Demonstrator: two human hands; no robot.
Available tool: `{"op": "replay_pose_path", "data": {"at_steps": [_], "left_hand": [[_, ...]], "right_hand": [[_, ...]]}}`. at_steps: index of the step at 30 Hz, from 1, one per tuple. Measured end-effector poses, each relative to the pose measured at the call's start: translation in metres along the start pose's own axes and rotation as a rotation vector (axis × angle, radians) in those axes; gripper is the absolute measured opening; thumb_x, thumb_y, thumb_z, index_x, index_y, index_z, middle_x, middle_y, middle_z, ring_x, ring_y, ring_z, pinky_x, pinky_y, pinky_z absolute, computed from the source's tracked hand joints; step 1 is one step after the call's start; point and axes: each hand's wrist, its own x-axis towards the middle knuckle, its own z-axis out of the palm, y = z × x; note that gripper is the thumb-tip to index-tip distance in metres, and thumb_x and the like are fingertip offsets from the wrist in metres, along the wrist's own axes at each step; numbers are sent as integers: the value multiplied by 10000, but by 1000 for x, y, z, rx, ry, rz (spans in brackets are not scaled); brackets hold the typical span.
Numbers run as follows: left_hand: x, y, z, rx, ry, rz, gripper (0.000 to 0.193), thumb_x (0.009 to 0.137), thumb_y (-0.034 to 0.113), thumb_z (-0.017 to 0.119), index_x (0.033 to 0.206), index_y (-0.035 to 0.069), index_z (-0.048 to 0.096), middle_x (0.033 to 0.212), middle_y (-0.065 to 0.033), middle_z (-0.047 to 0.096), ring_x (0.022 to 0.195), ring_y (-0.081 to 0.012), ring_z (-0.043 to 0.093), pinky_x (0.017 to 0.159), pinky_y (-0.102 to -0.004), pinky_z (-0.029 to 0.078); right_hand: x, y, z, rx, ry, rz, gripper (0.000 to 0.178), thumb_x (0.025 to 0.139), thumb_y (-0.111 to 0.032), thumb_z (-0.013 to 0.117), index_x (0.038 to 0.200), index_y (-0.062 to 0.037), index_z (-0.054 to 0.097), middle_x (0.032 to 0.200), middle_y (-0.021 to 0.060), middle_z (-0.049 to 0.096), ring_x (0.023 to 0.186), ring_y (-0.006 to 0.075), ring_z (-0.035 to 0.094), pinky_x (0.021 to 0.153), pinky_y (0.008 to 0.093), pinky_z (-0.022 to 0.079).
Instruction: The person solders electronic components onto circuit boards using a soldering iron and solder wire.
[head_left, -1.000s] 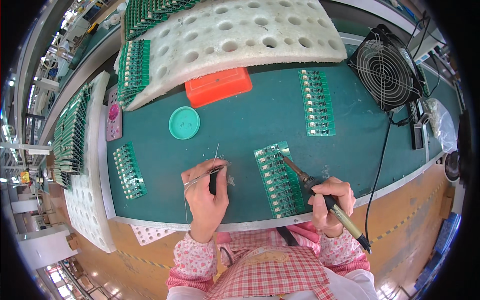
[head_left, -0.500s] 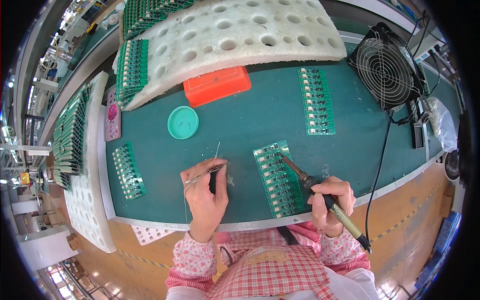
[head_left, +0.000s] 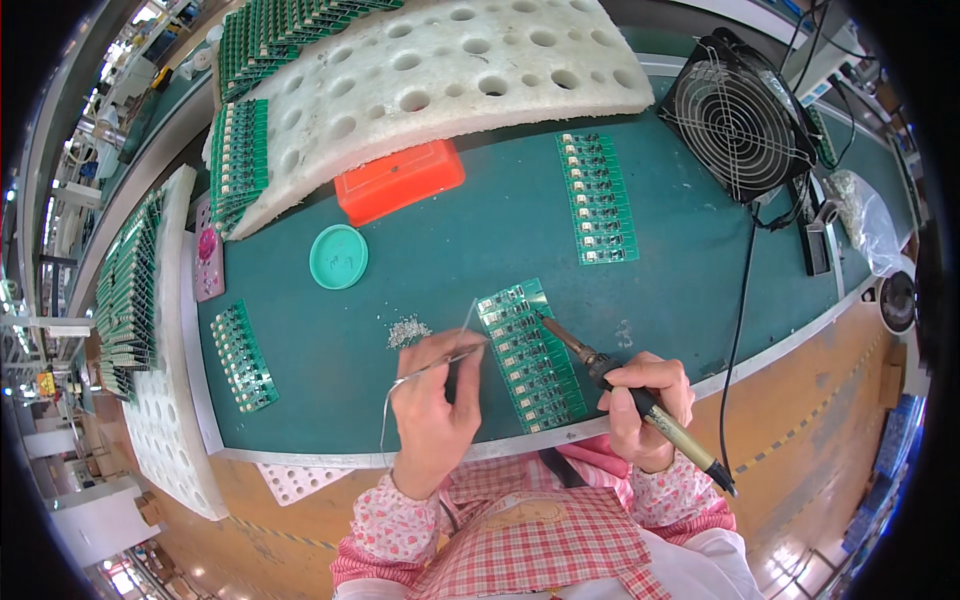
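My right hand is closed round a soldering iron, whose tip touches or hovers just over the upper part of a green circuit board panel. That panel lies tilted near the front edge and carries a row of white components. Just left of it, my left hand pinches a slim metal tool, which looks like tweezers. A thin solder wire trails down from the same hand, and a thin end points up toward the panel's top left corner. A heap of small whitish bits lies beyond my left hand.
A second panel lies further back, another at left. An orange-red box and a turquoise lid sit before white foam holding upright boards. A black fan stands at back right; the iron's cable runs nearby.
My left hand has moved right, bringing the wire and metal tool up to the panel and uncovering the heap of bits. The iron stays at the panel's upper part. The whole view has shifted slightly.
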Motion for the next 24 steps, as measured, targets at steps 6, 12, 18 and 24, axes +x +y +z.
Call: {"op": "replay_pose_path", "data": {"at_steps": [6, 12, 18, 24], "left_hand": [[-2, -7, 10, 25, -27, 60, 192, 798, -89, 727, 960, 12, 703, 992, -102, 728, 874, -277, 687, 793, -356, 495], [-3, -10, 12, 65, -25, 127, 211, 806, -71, 727, 993, 27, 710, 980, -89, 724, 877, -260, 683, 813, -351, 486], [-2, -9, 13, 68, -24, 131, 212, 809, -67, 726, 995, 33, 709, 977, -85, 723, 875, -254, 685, 811, -348, 483], [-2, -10, 14, 68, -14, 145, 203, 812, -62, 727, 990, 34, 707, 978, -84, 723, 870, -249, 687, 803, -344, 479]], "right_hand": [[1, 3, 0, 18, -15, -12, 204, 768, 5, 711, 946, -28, 618, 624, 62, 624, 462, 190, 533, 476, 321, 436], [1, 4, 1, 36, -11, -21, 199, 780, -12, 722, 952, -28, 625, 622, 57, 621, 469, 194, 551, 477, 323, 438], [2, 4, 1, 54, -10, -34, 190, 782, -16, 722, 952, -25, 638, 603, 51, 598, 469, 198, 552, 474, 323, 434], [3, 3, 2, 42, -18, -47, 216, 752, 29, 707, 949, -21, 635, 590, 48, 586, 466, 196, 555, 466, 316, 431]]}}
